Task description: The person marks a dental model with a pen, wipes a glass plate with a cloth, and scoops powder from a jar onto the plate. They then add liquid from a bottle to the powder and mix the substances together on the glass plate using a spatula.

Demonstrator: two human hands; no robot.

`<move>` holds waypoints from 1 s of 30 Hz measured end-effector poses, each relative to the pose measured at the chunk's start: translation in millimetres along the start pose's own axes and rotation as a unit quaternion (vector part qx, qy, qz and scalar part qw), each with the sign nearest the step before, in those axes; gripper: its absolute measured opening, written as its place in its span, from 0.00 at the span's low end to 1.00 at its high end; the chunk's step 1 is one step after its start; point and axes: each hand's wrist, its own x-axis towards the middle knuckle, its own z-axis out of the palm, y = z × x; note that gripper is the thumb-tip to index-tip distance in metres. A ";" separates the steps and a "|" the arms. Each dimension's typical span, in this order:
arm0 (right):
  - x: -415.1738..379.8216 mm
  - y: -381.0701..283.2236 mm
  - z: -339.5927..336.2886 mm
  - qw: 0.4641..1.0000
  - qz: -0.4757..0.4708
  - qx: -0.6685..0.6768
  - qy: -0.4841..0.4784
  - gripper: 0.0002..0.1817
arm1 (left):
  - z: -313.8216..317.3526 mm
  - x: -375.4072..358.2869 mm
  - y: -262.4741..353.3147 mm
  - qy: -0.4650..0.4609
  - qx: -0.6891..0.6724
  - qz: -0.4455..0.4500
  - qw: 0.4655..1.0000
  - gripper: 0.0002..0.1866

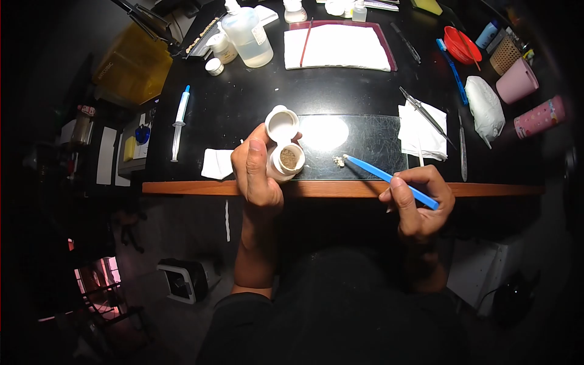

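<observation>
My left hand (257, 170) holds a small white jar (282, 171) with its flip lid (282, 125) raised; brownish, grainy matter (288, 159) shows inside. Between the fingers of my right hand (421, 198) is a blue tool (389, 177), slanting up to the left. Its tip is at a small pale crumbly heap (339, 161), touching it or just above. Beneath the heap lies a glass plate (377, 143) along the table's front edge.
White tissues (426, 137) with metal tweezers (420, 108) lie right of the glass; a syringe (179, 125) and folded tissue (217, 164) are left. Behind stand a clear bottle (249, 39), a towel-covered tray (392, 45) and a red bowl (457, 45).
</observation>
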 end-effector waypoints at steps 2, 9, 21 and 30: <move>-1.6 -1.7 3.0 0.999 -0.029 -0.028 -0.008 0.04 | 0.3 0.3 2.6 -0.004 0.011 0.000 1.000 0.37; -7.7 8.0 3.2 0.978 -0.175 -0.101 -0.049 0.06 | -0.4 1.4 0.9 -0.004 0.020 0.005 1.000 0.37; -10.8 17.2 -1.5 0.942 -0.286 -0.160 -0.072 0.11 | -1.9 1.9 3.0 -0.019 0.032 -0.007 0.999 0.38; -12.3 18.0 -0.7 0.947 -0.275 -0.156 -0.057 0.11 | -3.8 0.3 -0.3 -0.019 0.039 -0.003 0.999 0.38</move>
